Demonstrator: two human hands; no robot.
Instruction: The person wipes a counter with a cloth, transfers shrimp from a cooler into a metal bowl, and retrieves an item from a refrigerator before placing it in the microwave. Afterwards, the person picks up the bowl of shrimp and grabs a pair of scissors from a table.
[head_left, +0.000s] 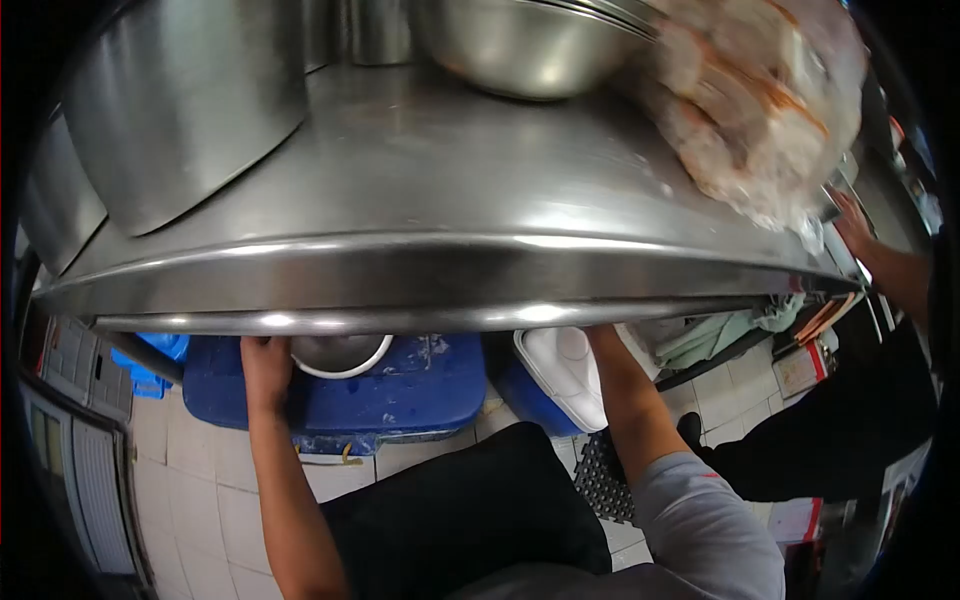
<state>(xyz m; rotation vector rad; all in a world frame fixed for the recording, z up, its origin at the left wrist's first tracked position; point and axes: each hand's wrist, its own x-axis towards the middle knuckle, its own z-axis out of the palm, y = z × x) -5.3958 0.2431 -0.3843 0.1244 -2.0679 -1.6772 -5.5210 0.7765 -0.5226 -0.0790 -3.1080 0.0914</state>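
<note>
Below the steel counter's front edge, my left hand (266,370) is at the left rim of a round bowl with a white rim (362,370). The bowl rests on a blue lid (430,385); its back part is hidden by the counter. The fingers of my left hand are bent at the rim, their tips partly hidden. My right arm reaches under the counter beside a white lidded container (565,370), and the right hand is hidden from view.
The steel counter (400,190) bears tall steel pots (190,110), a steel bowl (540,50) and a clear plastic bag (760,110). Another person's hand (852,225) is at the right. Green cloths (710,335) lie under the counter. A black perforated mat (605,480) is on the tiled floor.
</note>
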